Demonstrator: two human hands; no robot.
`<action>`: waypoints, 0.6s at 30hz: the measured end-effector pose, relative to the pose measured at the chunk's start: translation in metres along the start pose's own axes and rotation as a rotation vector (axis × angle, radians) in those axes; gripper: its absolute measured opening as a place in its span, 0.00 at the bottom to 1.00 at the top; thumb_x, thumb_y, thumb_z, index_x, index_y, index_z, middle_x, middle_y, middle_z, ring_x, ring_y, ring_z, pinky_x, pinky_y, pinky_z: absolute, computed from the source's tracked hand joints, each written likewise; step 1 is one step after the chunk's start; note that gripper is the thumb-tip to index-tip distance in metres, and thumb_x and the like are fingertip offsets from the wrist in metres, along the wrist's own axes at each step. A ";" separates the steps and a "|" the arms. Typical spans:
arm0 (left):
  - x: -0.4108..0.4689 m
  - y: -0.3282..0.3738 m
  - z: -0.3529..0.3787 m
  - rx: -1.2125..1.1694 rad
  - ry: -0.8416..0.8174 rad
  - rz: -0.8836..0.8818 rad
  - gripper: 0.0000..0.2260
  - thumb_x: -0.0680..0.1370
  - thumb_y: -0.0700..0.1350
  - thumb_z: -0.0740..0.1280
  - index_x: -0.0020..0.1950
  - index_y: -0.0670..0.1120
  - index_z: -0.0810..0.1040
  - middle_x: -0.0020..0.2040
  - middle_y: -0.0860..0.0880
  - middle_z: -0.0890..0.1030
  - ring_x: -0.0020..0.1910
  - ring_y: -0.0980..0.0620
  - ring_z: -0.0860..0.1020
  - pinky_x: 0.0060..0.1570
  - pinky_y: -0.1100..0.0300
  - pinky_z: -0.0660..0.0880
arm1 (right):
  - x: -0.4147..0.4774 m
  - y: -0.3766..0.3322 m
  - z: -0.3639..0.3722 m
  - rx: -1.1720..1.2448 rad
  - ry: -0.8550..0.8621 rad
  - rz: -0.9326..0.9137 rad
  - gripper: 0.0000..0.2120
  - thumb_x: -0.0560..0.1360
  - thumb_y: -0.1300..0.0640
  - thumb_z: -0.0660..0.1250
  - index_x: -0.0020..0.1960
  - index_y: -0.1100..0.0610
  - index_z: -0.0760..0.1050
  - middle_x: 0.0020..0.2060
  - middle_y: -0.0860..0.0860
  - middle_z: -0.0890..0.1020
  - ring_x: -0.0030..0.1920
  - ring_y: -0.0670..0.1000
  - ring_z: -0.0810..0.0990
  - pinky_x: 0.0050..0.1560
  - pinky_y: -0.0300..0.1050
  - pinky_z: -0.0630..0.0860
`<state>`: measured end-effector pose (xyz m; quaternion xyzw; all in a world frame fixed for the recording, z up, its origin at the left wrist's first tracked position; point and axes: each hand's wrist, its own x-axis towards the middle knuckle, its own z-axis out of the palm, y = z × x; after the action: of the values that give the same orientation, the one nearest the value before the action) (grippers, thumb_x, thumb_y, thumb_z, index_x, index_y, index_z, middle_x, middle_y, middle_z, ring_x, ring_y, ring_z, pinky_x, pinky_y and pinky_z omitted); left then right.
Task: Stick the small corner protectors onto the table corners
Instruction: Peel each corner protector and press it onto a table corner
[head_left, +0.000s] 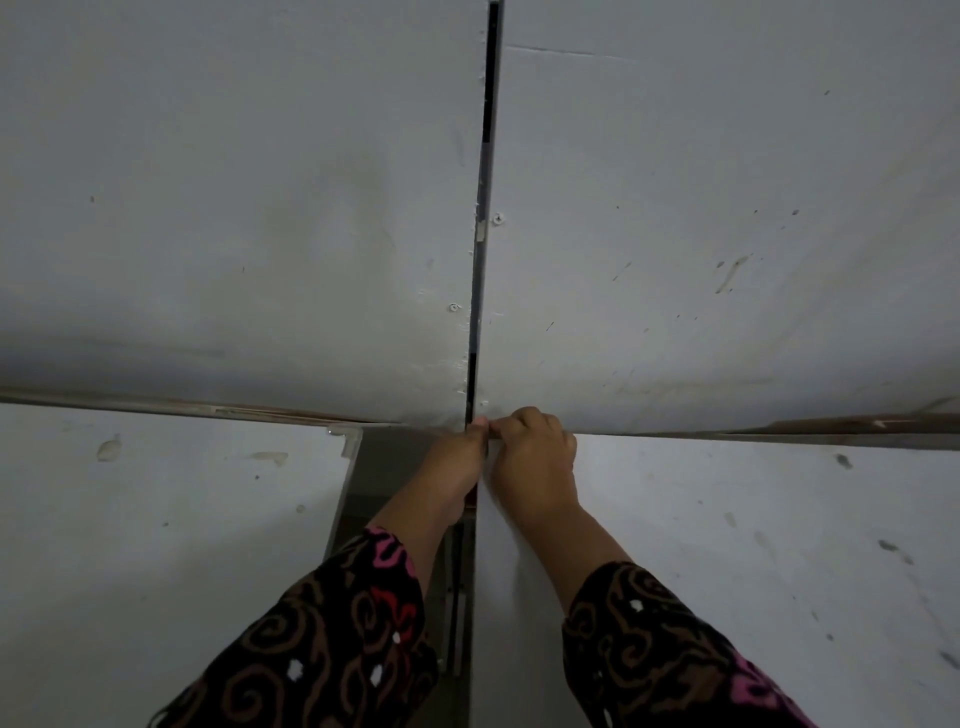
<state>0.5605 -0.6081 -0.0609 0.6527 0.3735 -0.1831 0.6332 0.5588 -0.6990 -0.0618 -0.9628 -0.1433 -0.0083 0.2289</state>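
Pinching at table (727, 545) corner, 12 o'clock.
Equally near, left hand (457, 457) and right hand (535, 452) curl on a presumed, hidden protector.

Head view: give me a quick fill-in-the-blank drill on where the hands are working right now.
1. The left hand and right hand meet at a corner of the table on the near ____.
2. Counting the far-left table and the far-right table, ____ white tables are in view.
3. What looks like a clear corner protector sits on the near-left table, at its far-____ corner.

Missing words: right; four; right.
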 end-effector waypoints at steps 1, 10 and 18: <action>-0.002 0.000 0.001 -0.012 0.002 0.008 0.24 0.80 0.60 0.55 0.64 0.43 0.75 0.60 0.42 0.79 0.55 0.44 0.77 0.53 0.54 0.74 | -0.003 -0.001 0.000 -0.029 0.010 -0.007 0.15 0.76 0.59 0.57 0.57 0.56 0.80 0.51 0.54 0.79 0.54 0.56 0.75 0.54 0.47 0.66; -0.005 -0.010 0.001 -0.223 -0.101 0.045 0.17 0.82 0.52 0.58 0.60 0.43 0.77 0.50 0.45 0.81 0.48 0.48 0.79 0.43 0.57 0.75 | -0.018 -0.007 -0.003 -0.086 0.000 -0.006 0.22 0.71 0.55 0.51 0.52 0.60 0.81 0.48 0.56 0.83 0.50 0.57 0.83 0.51 0.52 0.77; -0.004 -0.019 -0.009 -0.320 -0.210 0.077 0.14 0.83 0.46 0.56 0.63 0.43 0.75 0.51 0.45 0.82 0.49 0.48 0.80 0.50 0.55 0.77 | -0.016 0.001 -0.009 -0.138 -0.120 -0.013 0.18 0.81 0.53 0.54 0.70 0.47 0.66 0.74 0.54 0.61 0.73 0.57 0.58 0.69 0.52 0.56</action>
<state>0.5425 -0.6015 -0.0700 0.5348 0.3045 -0.1641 0.7709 0.5446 -0.7081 -0.0557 -0.9741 -0.1622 0.0382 0.1528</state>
